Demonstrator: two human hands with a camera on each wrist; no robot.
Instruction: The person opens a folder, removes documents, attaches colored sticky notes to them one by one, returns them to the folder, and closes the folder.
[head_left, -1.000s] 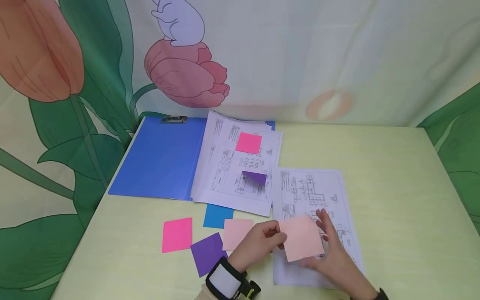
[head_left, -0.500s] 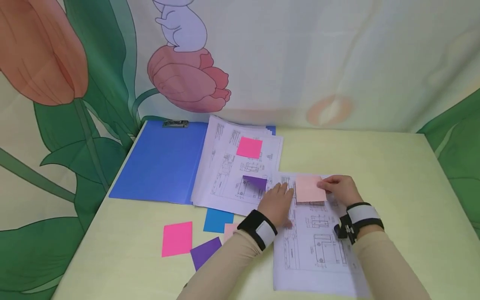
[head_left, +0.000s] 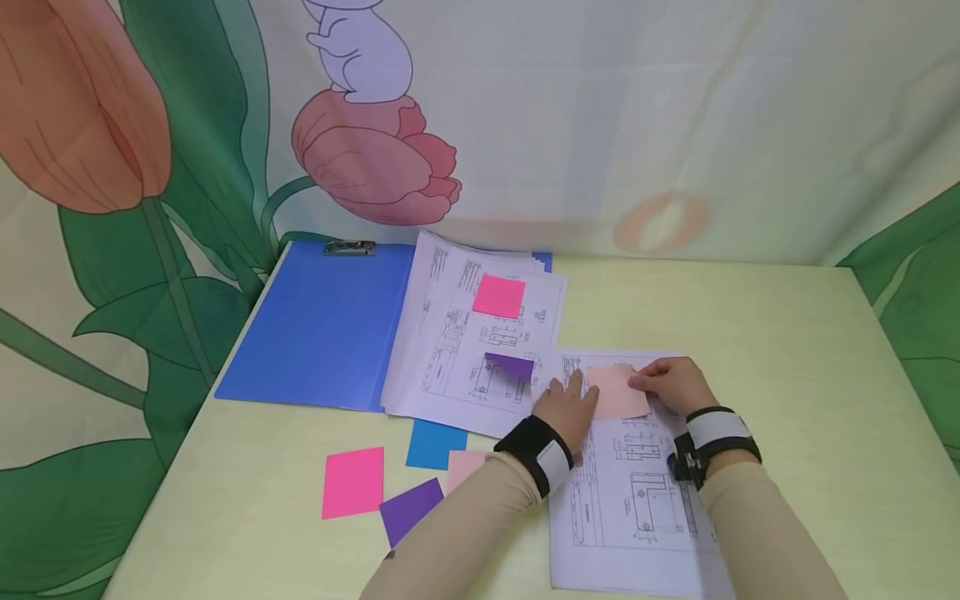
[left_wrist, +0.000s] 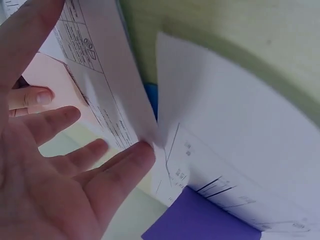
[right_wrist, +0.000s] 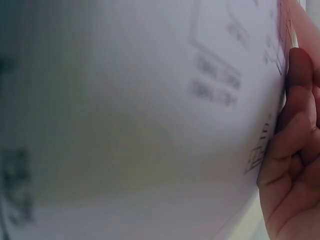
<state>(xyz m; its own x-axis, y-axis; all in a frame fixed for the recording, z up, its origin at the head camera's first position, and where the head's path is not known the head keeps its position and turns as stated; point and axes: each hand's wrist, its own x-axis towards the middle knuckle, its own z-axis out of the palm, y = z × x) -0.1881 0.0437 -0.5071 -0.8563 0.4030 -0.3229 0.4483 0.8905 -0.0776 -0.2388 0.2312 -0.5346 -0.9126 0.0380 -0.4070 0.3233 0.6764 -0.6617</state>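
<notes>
A pale pink sticky note lies over the upper part of a printed drawing sheet. My right hand pinches the note's right edge between thumb and fingers. At the note's left side, my left hand rests on the sheet with fingers spread, its fingertips at the note's edge. The left wrist view has those fingers extended, with the pale note beyond them. Close up in the right wrist view, the right hand's fingers are curled beside the blurred print; their tips on the note are hidden.
Left of the sheet, an open blue folder holds drawings bearing a bright pink note and a lifting purple note. Nearer lie pink, purple, blue and pale pink notes. A curtain hangs behind.
The pale note went from my left hand to my right and up onto the sheet's upper part. Since half a second ago it has come slightly nearer, and my left fingers have reached its left edge.
</notes>
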